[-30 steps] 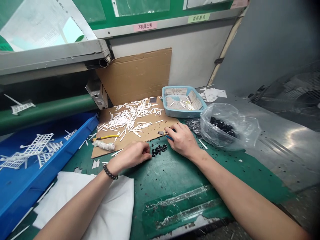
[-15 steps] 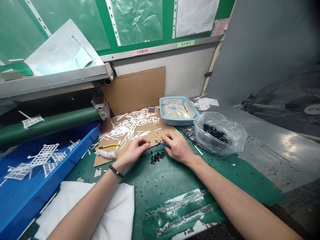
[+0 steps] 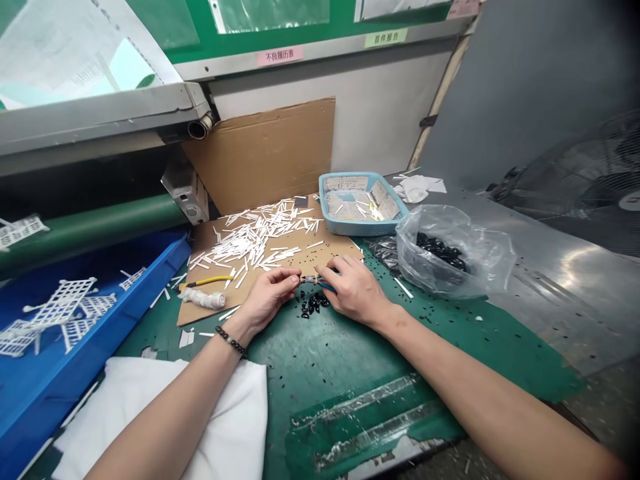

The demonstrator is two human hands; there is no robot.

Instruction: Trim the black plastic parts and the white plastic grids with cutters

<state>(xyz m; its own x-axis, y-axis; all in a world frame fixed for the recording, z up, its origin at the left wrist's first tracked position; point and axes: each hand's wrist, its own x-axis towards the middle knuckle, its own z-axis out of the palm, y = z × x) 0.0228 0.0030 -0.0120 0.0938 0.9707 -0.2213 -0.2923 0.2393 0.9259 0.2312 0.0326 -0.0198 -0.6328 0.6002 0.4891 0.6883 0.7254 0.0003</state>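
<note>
My right hand point(image 3: 357, 290) is closed around a pair of small cutting pliers point(image 3: 327, 286) with blue handles, jaws pointing left. My left hand point(image 3: 270, 300) pinches thumb against forefinger right at the jaw tips. A small black piece point(image 3: 302, 280) shows between those fingertips and the jaws, too small to make out in detail. Just below the pliers, a little heap of shiny black plastic pieces point(image 3: 313, 305) lies on the green tabletop point(image 3: 320, 363). Behind the hands, many white sticks point(image 3: 250, 240) are strewn over a cardboard sheet point(image 3: 330, 257).
At the back stands a light blue basket point(image 3: 365, 229) lined with paper. To its right sits a clear bag point(image 3: 480, 267) of black pieces. On the left are a yellow-handled tool point(image 3: 213, 281), a white wrapped roll point(image 3: 203, 298), a white cloth point(image 3: 225, 427) and a blue bin point(image 3: 95, 373) holding white lattices.
My left hand has come up to the tips of the pliers, closing the gap between the hands. The pliers have turned to point more level. The view has tilted downward.
</note>
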